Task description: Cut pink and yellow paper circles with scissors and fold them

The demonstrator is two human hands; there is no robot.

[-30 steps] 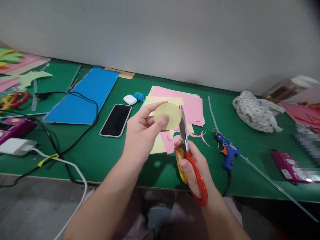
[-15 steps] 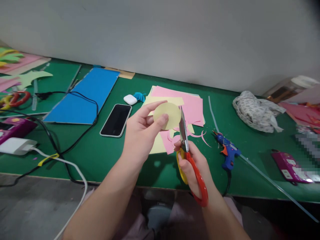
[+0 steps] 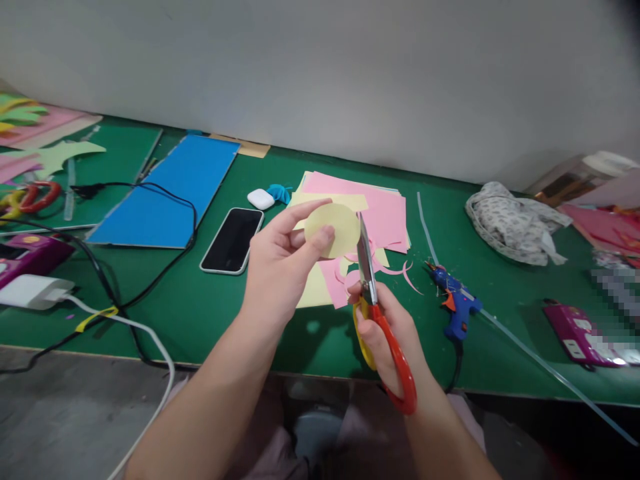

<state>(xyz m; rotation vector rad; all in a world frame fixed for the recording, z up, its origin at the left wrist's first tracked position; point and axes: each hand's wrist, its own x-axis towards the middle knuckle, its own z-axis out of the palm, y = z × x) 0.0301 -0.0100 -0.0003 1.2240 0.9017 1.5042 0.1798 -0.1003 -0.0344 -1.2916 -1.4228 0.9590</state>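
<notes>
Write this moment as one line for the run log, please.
left hand: holds yellow paper disc | right hand: holds scissors | on table: phone, glue gun

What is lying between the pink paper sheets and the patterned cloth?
One thin translucent stick lies between them; around it, the green table is bare. The head view shows this.

likely craft workshop | glue gun (image 3: pixel 456 300), coloured paper sheets (image 3: pixel 383 210), green worktable (image 3: pixel 225 333)
</notes>
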